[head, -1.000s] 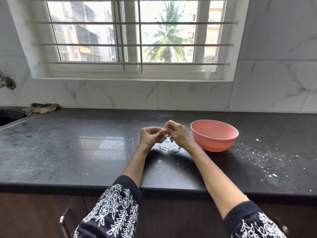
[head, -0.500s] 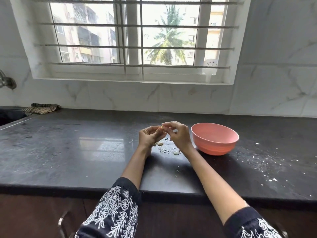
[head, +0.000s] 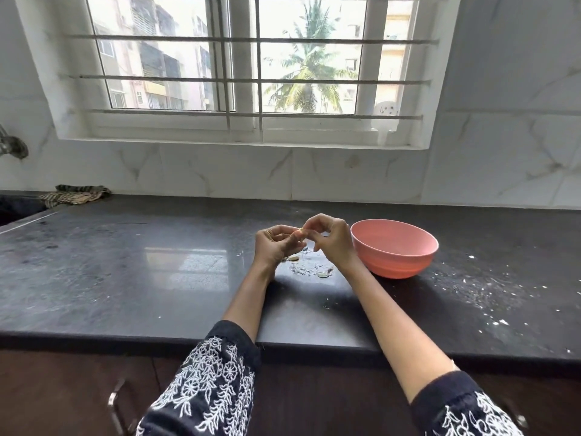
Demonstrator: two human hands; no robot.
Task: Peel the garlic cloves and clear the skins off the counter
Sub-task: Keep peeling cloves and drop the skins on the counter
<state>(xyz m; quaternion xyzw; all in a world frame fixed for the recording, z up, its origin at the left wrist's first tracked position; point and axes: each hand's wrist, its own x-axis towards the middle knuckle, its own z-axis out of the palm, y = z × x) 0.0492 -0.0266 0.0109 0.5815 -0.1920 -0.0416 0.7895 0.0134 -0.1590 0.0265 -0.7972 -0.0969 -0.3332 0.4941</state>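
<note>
Both hands have lifted a little higher above the shiny black stone counter (head: 132, 262) than a moment ago, so the peeling is still going on. The left hand (head: 276, 245) and right hand (head: 331, 240) pinch one small pale garlic clove (head: 302, 230) between their fingertips. Thin white garlic skins (head: 311, 269) lie just under them, not yet cleared. The round pink plastic bowl (head: 394, 251) sits beside the right hand — I cannot tell what is inside.

Blk counter (head: 125, 278), pink bowl (head: 394, 256), skins (head: 311, 269), cloth (head: 75, 196)
</note>
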